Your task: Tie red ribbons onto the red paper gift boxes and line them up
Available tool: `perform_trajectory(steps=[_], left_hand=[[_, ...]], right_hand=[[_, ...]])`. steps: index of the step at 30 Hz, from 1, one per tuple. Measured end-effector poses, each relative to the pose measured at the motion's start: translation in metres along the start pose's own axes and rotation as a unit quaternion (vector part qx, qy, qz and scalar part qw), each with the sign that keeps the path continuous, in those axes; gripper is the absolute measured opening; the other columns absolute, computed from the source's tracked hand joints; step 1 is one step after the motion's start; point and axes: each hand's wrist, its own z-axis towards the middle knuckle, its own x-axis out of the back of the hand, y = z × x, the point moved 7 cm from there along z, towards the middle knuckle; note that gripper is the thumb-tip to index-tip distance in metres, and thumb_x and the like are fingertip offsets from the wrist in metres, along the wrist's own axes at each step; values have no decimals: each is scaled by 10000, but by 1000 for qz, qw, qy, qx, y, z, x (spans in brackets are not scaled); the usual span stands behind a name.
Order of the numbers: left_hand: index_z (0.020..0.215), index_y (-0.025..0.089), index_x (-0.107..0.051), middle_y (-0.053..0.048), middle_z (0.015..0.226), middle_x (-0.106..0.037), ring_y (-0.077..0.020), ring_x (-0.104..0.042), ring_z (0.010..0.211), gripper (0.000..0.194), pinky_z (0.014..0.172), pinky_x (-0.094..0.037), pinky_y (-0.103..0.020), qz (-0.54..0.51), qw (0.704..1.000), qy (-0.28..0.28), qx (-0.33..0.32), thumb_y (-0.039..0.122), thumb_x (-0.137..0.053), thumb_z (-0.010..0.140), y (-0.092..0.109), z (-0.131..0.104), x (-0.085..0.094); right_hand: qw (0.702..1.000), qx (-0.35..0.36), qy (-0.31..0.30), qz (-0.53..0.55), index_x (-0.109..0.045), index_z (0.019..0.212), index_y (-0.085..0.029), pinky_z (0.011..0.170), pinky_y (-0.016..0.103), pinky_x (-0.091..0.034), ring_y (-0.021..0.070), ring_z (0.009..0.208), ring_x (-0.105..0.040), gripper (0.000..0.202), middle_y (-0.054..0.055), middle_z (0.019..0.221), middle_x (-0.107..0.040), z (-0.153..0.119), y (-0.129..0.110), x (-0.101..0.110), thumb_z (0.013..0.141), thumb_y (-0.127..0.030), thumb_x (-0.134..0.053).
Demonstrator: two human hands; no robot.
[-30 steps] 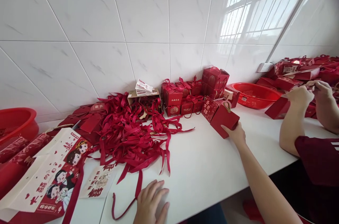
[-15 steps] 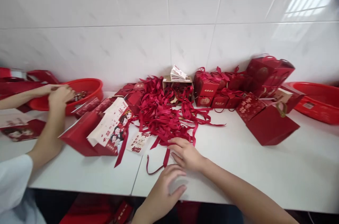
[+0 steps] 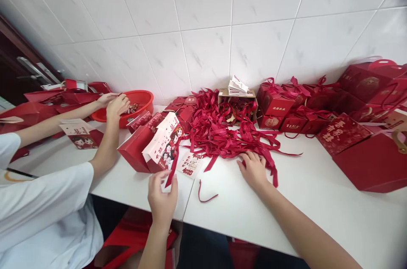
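Note:
My left hand (image 3: 162,192) is raised near the front edge of the table, fingers curved and thumb apart. The loose end of a red ribbon (image 3: 173,169) hangs between its fingertips and thumb, not visibly pinched. That ribbon lies against a red gift box (image 3: 136,150) with a white printed flap (image 3: 163,144). My right hand (image 3: 254,171) rests with spread fingers at the near edge of a tangled heap of red ribbons (image 3: 222,129). On the table between my hands are a printed card (image 3: 190,164) and a thin dark red cord (image 3: 206,198).
At left, a co-worker's hands (image 3: 116,106) are over a red basin (image 3: 144,99) of small items. Behind the ribbons stands an open carton (image 3: 238,92) with folded cards on top. Ribbon-tied red boxes (image 3: 275,103) and a large red box (image 3: 372,163) stand at right.
The view has swung left. My left hand has gone from beside my right hand to the ribbon end by the gift box. My right hand has moved right along the heap's near edge.

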Motion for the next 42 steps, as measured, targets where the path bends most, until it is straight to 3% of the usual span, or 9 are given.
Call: perform_trajectory(steps=[5, 11, 17, 20, 23, 28, 34, 39, 42], left_hand=[[1164, 138, -490, -154, 1163, -526, -299, -507, 1141, 532, 963, -459, -463, 16, 988, 154, 3, 360, -713, 735, 0, 39, 33], [1278, 133, -479, -130, 1075, -638, -281, -634, 997, 691, 942, -507, -477, -29, 994, 100, 33, 275, -763, 664, -7, 83, 14], [1416, 164, -345, -143, 1051, -693, -262, -706, 947, 771, 828, -590, -413, -142, 982, 113, 55, 314, -705, 750, 31, 53, 25], [1446, 178, -325, -126, 1025, -713, -273, -730, 871, 906, 784, -614, -414, -241, 969, 41, 40, 340, -791, 687, 66, 27, 22], [1464, 193, -290, -103, 973, -736, -260, -740, 821, 910, 739, -627, -374, -321, 939, -107, 65, 348, -788, 718, 93, -3, -11], [1483, 221, -185, -50, 860, -716, -217, -725, 798, 834, 761, -610, -330, -412, 867, -263, 100, 353, -687, 831, 119, -52, -75], [1451, 245, -282, -30, 862, -649, -190, -683, 805, 628, 742, -591, -319, -403, 852, -325, 72, 301, -590, 906, 125, -70, -102], [1077, 220, -684, -125, 1224, -618, -267, -618, 1115, 216, 844, -575, -356, -387, 857, -340, -18, 257, -628, 872, 131, -57, -97], [954, 204, -741, -101, 1050, -731, -247, -678, 1017, 154, 876, -563, -365, -401, 838, -368, -30, 236, -602, 894, 135, -56, -97]], right_hand=[[997, 0, 67, 25, -702, 944, -212, 942, 530, -304, 324, 1088, -503, 191, 123, 1151, -621, 0, -6, 18, 900, -275, -527], [992, 54, 77, 88, -692, 923, -242, 938, 495, -316, 294, 1078, -517, 159, 98, 1113, -610, -6, -29, 27, 896, -233, -536], [975, 91, 86, 182, -623, 1075, -255, 920, 495, -407, 288, 1090, -542, 199, 105, 1147, -581, -12, -43, 49, 897, -254, -534], [960, 114, 88, 239, -454, 1302, -262, 919, 457, -477, 281, 1171, -524, 413, 132, 1244, -525, -20, -57, 72, 900, -315, -535], [934, 166, 89, 303, -247, 1442, -279, 892, 451, -518, 293, 1207, -518, 645, 153, 1334, -470, -32, -69, 102, 880, -340, -558], [913, 178, 84, 359, -546, 1210, -285, 852, 443, -515, 271, 1030, -595, 347, 105, 1101, -591, -41, -52, 136, 874, -227, -608], [930, 95, 10, 356, -654, 899, -223, 760, 355, -510, 209, 875, -611, 102, 82, 971, -610, -39, -23, 127, 921, -281, -573], [907, 103, -117, 391, -665, 749, -208, 728, 339, -542, 191, 794, -653, 393, 63, 841, -678, -26, -25, 121, 908, -542, -534], [894, 108, -193, 389, -694, 698, -211, 768, 349, -560, 188, 816, -686, 731, 57, 833, -718, 8, -28, 105, 934, -693, -198]])
